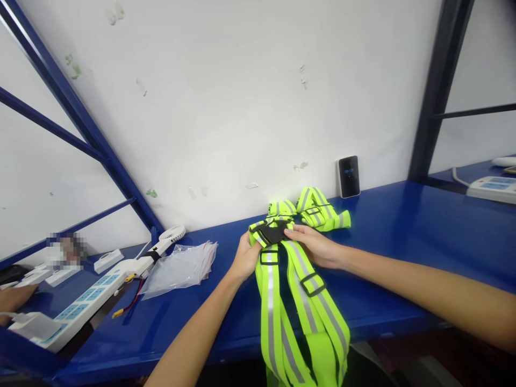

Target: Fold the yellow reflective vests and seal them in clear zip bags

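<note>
Both hands hold a high-visibility strap harness [306, 303] above the middle of the blue worktop [403, 236]. The left hand [246, 257] grips its folded upper end at the black centre piece [274, 233]; the fingertips are hidden beneath the webbing. The right hand [312, 244] pinches the opposite side of that piece, its grip narrow. Two black slide buckles, a left buckle [270, 258] and a right buckle [313, 284], sit on the straps below the hands. The strap loops extend past the front edge of the worktop.

A second strap bundle [318, 209] lies toward the rear edge of the worktop, near the right hand. A screened device [349, 176] stands upright at the same edge, farther right. Clear plastic bags [183, 266] lie on the left part of the worktop, with a power strip [97, 295] beyond them at its left end.

Caution: the overhanging loops are likely to pull the folded end loose if either pinch slackens. Crossed straps may twist, and the buckles may snag adjacent webbing if pulled unevenly. The held webbing may also catch the second bundle because the two lie close together; whether they touch cannot be determined.
</note>
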`<state>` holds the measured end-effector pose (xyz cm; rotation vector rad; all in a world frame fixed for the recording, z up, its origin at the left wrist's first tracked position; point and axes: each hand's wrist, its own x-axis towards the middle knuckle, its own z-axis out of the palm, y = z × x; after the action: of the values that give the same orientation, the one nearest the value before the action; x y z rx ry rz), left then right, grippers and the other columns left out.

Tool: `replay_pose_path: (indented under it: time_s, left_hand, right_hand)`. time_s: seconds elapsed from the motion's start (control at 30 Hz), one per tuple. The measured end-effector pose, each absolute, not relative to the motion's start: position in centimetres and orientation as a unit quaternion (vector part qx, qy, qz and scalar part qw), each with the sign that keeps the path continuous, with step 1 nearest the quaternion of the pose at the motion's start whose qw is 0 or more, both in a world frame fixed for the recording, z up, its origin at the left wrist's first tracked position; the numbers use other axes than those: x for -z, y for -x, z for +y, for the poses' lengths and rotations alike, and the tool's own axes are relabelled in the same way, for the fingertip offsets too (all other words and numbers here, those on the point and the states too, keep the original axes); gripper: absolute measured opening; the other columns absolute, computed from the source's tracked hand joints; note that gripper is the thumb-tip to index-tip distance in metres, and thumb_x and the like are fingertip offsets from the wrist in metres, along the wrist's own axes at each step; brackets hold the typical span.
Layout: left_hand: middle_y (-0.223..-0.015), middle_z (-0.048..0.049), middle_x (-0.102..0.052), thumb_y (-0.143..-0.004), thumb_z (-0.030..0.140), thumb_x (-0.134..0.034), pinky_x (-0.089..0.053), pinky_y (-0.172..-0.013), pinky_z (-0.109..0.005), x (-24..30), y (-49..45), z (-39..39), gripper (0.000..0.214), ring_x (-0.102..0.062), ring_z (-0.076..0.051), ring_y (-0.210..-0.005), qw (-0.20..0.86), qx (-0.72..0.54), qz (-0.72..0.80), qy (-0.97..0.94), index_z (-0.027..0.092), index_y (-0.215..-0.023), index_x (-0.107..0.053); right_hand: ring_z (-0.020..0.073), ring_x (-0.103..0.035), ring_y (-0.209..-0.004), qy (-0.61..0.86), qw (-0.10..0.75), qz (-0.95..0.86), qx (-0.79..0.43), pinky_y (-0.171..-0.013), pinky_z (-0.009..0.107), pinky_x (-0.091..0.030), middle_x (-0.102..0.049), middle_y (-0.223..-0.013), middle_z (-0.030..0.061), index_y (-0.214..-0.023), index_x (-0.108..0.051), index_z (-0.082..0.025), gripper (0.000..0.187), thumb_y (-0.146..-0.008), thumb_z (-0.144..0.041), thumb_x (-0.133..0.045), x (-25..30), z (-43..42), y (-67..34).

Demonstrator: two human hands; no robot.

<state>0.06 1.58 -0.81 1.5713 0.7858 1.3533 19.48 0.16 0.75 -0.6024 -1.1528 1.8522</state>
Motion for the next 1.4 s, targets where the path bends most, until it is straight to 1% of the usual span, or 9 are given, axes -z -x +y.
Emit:
replay_pose_path:
  time_s: [0.1,0.23,0.33,0.5,0.7,0.93,1.13,1.27,1.4]
  left_hand:
    - [-0.089,-0.0092,-0.073,-0.075,0.04,-0.073,-0.055,-0.076,-0.032,1.0,-0.4,1.4,0.038,-0.07,-0.023,-0.083,0.506,-0.547,0.324,-0.583,0.013,-0.101,-0.066]
    - [-0.076,-0.0067,-0.073,-0.07,0.033,-0.077,-0.057,-0.069,-0.033,0.8,-0.9,1.2,0.038,-0.071,-0.022,-0.072,0.554,-0.552,0.321,-0.534,0.013,-0.099,-0.064]
    - [-0.076,-0.0057,-0.072,-0.066,0.032,-0.079,-0.057,-0.067,-0.034,0.5,-1.1,1.0,0.04,-0.071,-0.022,-0.068,0.568,-0.554,0.338,-0.506,0.014,-0.098,-0.061]
    - [-0.079,-0.0057,-0.073,-0.065,0.033,-0.08,-0.058,-0.069,-0.037,0.7,-1.3,0.9,0.042,-0.071,-0.023,-0.068,0.59,-0.534,0.344,-0.499,0.015,-0.097,-0.061]
    - [-0.092,-0.0065,-0.074,-0.06,0.024,-0.084,-0.057,-0.076,-0.036,1.6,-1.4,1.2,0.051,-0.071,-0.023,-0.079,0.549,-0.545,0.336,-0.537,0.014,-0.105,-0.064]
    - [-0.091,-0.0073,-0.074,-0.068,0.03,-0.08,-0.055,-0.08,-0.037,1.6,-1.5,1.1,0.042,-0.07,-0.023,-0.08,0.508,-0.522,0.351,-0.588,0.013,-0.104,-0.067]
    - [-0.102,-0.0087,-0.073,-0.071,0.03,-0.077,-0.052,-0.089,-0.038,1.1,-1.6,0.8,0.038,-0.067,-0.025,-0.094,0.435,-0.522,0.333,-0.654,0.013,-0.104,-0.071]
    - [-0.107,-0.0088,-0.072,-0.073,0.027,-0.074,-0.05,-0.091,-0.037,1.1,-1.5,0.7,0.033,-0.065,-0.026,-0.1,0.426,-0.515,0.317,-0.673,0.014,-0.103,-0.071]
    - [-0.111,-0.0071,-0.071,-0.071,0.023,-0.075,-0.048,-0.096,-0.035,1.4,-1.4,0.8,0.04,-0.065,-0.023,-0.103,0.436,-0.518,0.318,-0.664,0.017,-0.109,-0.069]
  right_hand:
    - [0.0186,-0.071,-0.082,0.195,0.415,-0.449,-0.767,-0.075,0.029,-0.056,-0.075,-0.092,0.0063,-0.099,-0.065,-0.016,0.017,-0.083,-0.02,-0.063,-0.7,0.3,-19.7]
    - [0.0197,-0.072,-0.085,0.164,0.417,-0.452,-0.771,-0.078,0.031,-0.056,-0.075,-0.097,0.0055,-0.107,-0.063,-0.017,0.036,-0.072,-0.008,-0.063,-0.8,0.3,-19.9]
    - [0.0198,-0.073,-0.079,0.207,0.434,-0.464,-0.744,-0.077,0.032,-0.057,-0.076,-0.093,0.0054,-0.109,-0.062,-0.018,0.037,-0.073,-0.011,-0.068,-0.6,0.2,-19.7]
    - [0.0212,-0.072,-0.074,0.246,0.473,-0.513,-0.673,-0.071,0.033,-0.058,-0.076,-0.089,0.0047,-0.102,-0.065,-0.019,0.033,-0.07,-0.021,-0.077,0.6,0.8,-19.3]
    - [0.0225,-0.071,-0.081,0.26,0.481,-0.567,-0.616,-0.078,0.035,-0.056,-0.075,-0.092,0.0031,-0.098,-0.068,-0.018,0.029,-0.071,-0.025,-0.075,0.9,0.8,-19.2]
    - [0.0247,-0.07,-0.074,0.291,0.5,-0.585,-0.569,-0.067,0.038,-0.057,-0.074,-0.083,0.0021,-0.108,-0.065,-0.022,0.029,-0.08,-0.029,-0.065,1.2,0.4,-18.9]
    - [0.0272,-0.063,-0.105,0.275,0.545,-0.692,-0.387,-0.094,0.041,-0.048,-0.071,-0.11,0.0045,-0.106,-0.068,-0.021,0.024,-0.083,-0.025,-0.062,1.3,1.0,-19.3]
    - [0.027,-0.061,-0.107,0.259,0.551,-0.71,-0.354,-0.095,0.04,-0.046,-0.069,-0.114,0.0053,-0.108,-0.067,-0.02,0.026,-0.084,-0.021,-0.058,1.1,0.8,-19.3]
    - [0.0262,-0.062,-0.107,0.25,0.548,-0.709,-0.367,-0.096,0.04,-0.046,-0.07,-0.113,0.0048,-0.108,-0.068,-0.021,0.029,-0.082,-0.016,-0.057,1.2,0.7,-19.1]
